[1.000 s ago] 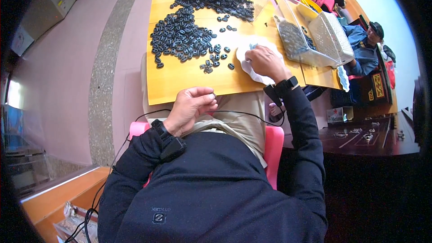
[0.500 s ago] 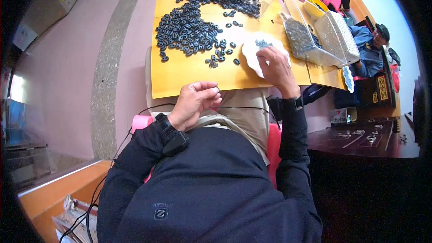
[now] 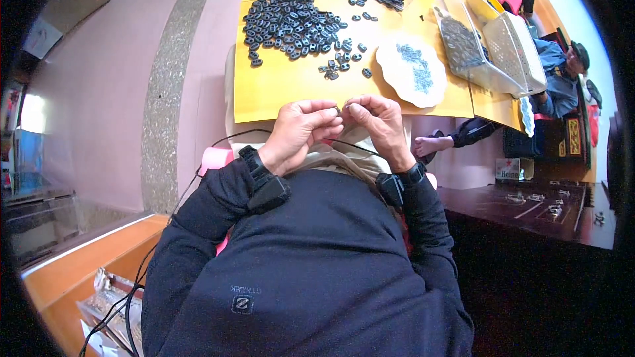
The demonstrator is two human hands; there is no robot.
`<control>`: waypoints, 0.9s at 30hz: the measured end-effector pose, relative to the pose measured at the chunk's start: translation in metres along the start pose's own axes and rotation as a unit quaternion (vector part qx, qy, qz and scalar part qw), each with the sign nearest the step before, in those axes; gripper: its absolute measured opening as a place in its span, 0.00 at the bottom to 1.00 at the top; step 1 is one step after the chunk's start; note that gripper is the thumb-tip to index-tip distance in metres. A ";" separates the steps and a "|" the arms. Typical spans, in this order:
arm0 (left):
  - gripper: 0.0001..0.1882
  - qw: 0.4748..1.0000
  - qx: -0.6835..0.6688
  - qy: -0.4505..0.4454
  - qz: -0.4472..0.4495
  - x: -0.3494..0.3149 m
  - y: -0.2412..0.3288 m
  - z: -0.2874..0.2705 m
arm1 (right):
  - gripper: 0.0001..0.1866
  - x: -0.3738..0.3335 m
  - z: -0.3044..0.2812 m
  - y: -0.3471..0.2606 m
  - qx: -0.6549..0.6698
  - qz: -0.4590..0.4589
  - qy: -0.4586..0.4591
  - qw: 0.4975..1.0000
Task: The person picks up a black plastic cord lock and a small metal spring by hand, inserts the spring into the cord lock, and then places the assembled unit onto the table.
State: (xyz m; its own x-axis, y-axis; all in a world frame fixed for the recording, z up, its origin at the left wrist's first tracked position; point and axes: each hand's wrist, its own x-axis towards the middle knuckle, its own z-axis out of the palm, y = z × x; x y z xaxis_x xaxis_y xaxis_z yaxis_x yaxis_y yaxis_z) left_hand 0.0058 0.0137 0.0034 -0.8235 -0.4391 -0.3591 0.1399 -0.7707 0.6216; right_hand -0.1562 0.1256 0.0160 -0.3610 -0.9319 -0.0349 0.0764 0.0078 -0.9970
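Note:
Just off the table's near edge, my left hand [image 3: 299, 131] pinches a small dark piece [image 3: 338, 112], mostly covered by the fingertips. My right hand [image 3: 381, 129] has come up beside it, its thumb and forefinger pressed together; whatever they hold is too small to make out. The fingertips of both hands almost meet. Beyond the right hand lies a white scalloped plate [image 3: 390, 74] with many tiny silvery-grey parts [image 3: 421, 69] on it. Black oval pieces with two holes [image 3: 291, 26] are heaped across the yellow table [image 3: 264, 96], a few lying loose near the plate.
Right of the plate stands a clear plastic bin [image 3: 456, 46] of dark pieces, with a white perforated basket [image 3: 516, 53] against it. A seated person [image 3: 555, 76] is farther right. Someone's bare foot [image 3: 431, 145] shows below the table. A thin black cable [image 3: 228, 137] runs behind my hands.
My right hand has left the plate and moved toward me and left, up to my left hand. The plate's small parts are now uncovered. The view has shifted slightly.

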 end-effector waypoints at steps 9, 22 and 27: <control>0.09 1.000 -0.002 -0.004 0.003 0.000 -0.001 0.000 | 0.08 0.002 0.004 0.013 -0.010 -0.008 0.003 1.000; 0.08 1.000 0.007 0.005 0.003 0.000 -0.003 0.000 | 0.06 0.001 0.005 0.014 -0.037 -0.026 0.005 0.999; 0.07 1.000 0.008 0.010 0.001 0.001 -0.003 0.000 | 0.06 0.000 0.005 0.013 -0.051 -0.024 0.009 0.998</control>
State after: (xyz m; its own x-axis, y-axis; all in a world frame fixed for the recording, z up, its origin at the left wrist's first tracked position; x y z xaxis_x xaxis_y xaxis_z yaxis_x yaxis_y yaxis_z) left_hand 0.0049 0.0160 0.0010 -0.8125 -0.4493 -0.3714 0.1328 -0.7630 0.6326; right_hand -0.1506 0.1235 0.0029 -0.3783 -0.9256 0.0127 -0.0360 0.0010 -0.9994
